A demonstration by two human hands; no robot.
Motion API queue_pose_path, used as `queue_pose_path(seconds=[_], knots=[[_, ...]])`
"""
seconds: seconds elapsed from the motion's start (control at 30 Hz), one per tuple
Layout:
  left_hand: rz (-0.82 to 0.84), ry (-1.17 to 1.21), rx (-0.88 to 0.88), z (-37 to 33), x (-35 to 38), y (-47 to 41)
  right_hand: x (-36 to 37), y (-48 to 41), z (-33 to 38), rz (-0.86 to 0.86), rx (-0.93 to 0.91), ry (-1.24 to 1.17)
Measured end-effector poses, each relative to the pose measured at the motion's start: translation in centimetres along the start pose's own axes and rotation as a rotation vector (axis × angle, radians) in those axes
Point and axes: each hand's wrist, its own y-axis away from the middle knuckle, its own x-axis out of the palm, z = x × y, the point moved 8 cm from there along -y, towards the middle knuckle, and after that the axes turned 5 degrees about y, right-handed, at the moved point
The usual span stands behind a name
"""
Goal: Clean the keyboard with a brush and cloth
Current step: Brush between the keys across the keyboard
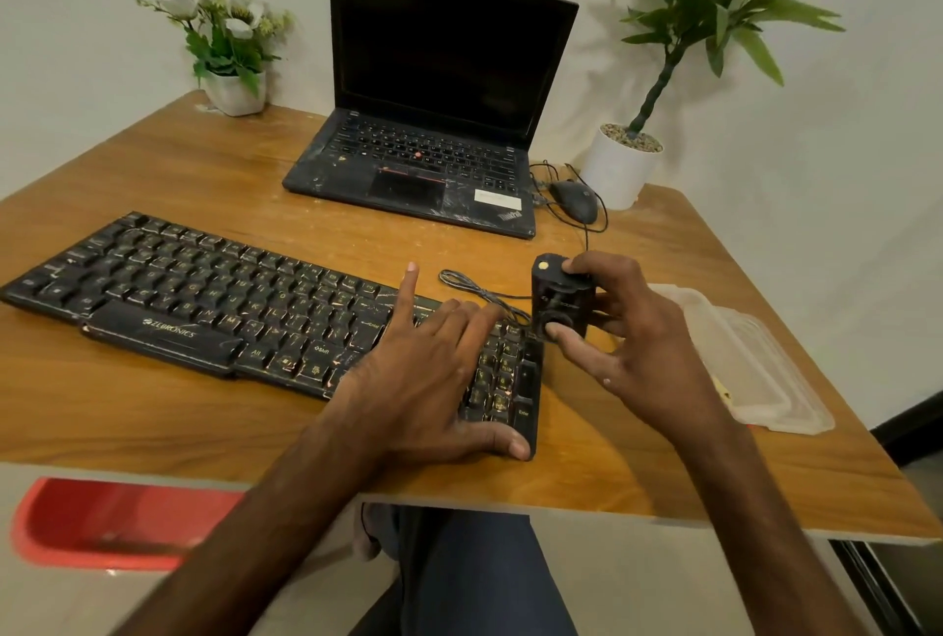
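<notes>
A black keyboard [204,298] lies slanted across the wooden table [153,411], its keys marked with worn pale streaks. My left hand [433,375] rests flat on the keyboard's right end, fingers spread, the index finger lifted and the thumb on the near right corner. Just past that end, my right hand [638,339] grips a small black block-shaped object [559,298] with a round part on its front, held upright at the keyboard's far right corner. Whether it is the brush I cannot tell. No cloth is visible.
A dusty open laptop [428,135] stands behind the keyboard, with a wired mouse [574,199] to its right. A clear plastic lid [755,370] lies at the right edge. Potted plants [229,38] [622,161] occupy both far corners. The keyboard cable [474,288] loops by my hands. A red stool [102,518] is below left.
</notes>
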Motion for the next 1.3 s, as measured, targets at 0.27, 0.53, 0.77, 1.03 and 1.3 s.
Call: queue_pose_path(seconds=[0.27,0.53,0.77,1.03,1.3], knots=[[-0.003,-0.007,0.001,0.0,0.0,0.0,0.5,-0.7,-1.5,-0.107,0.098,-0.026],[0.001,0.002,-0.002,0.0,0.0,0.0,0.9,-0.1,-2.4,-0.126,0.206,-0.094],[0.016,-0.017,-0.009,0.0,0.0,0.0,2.0,0.7,-1.1,-0.096,0.221,-0.231],[0.014,0.002,-0.007,0.1,0.1,0.0,2.2,1.3,-1.4,-0.167,0.322,-0.334],[0.042,0.003,-0.02,0.1,0.2,-0.1,2.3,2.3,-1.1,-0.188,0.356,-0.395]])
